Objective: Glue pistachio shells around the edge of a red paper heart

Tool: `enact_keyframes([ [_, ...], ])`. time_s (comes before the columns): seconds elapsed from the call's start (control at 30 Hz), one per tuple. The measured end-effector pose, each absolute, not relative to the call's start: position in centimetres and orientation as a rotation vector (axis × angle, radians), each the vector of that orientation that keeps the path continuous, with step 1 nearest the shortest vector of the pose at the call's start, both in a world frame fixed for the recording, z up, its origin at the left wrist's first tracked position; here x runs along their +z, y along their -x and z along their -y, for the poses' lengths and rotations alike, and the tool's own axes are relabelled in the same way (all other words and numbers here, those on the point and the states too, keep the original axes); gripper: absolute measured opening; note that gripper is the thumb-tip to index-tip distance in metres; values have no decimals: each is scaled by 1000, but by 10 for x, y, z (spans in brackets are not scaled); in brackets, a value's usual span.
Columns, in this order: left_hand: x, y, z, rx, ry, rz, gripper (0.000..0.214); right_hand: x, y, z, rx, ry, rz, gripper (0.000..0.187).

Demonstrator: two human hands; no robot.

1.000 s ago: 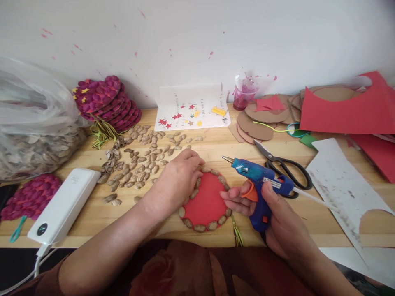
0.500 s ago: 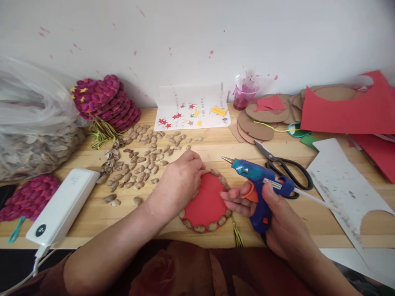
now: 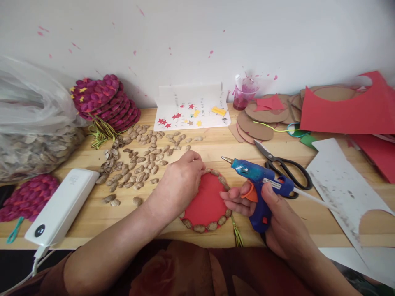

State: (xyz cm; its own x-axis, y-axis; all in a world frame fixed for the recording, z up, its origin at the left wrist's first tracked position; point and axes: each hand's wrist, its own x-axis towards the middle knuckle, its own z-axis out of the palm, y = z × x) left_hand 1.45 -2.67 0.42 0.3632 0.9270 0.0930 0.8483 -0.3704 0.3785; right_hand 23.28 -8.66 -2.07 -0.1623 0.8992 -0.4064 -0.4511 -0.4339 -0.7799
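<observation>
A red disc lies on the table, edged with a ring of brown nut shells that look like peanut halves. My left hand is closed in a pinch at the disc's upper left rim; its fingertips and whatever they hold are hidden. In my right hand is a blue glue gun, its metal nozzle pointing left above the disc's upper right and a white glue stick out the back. The right fingers curl by the orange trigger, close to the disc's right rim. A yellow-green tassel hangs from the disc.
Loose nut shells spread left of the disc, beside a white power bank and a plastic bag of shells. Black scissors lie behind the glue gun. Pink shell-covered discs, star paper, cup and cardboard line the wall.
Almost nothing differs. Both hands, the glue gun and the disc stay in place; only a very slight shift of the view shows.
</observation>
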Motion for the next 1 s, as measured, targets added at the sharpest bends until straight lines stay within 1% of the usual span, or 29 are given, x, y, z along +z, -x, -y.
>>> enact_keyframes([
  [0.63, 2, -14, 28, 429, -2373, -1558, 18, -17, -232, 87, 1778, 1089, 574, 39],
  [0.87, 1, -14, 28, 456, -2371, -1537, 21, -13, -230, 88, 1795, 1083, 546, 42],
  [1.0, 2, -13, 25, 456, -2336, -1523, 19, -14, -230, 89, 1792, 1071, 565, 39],
])
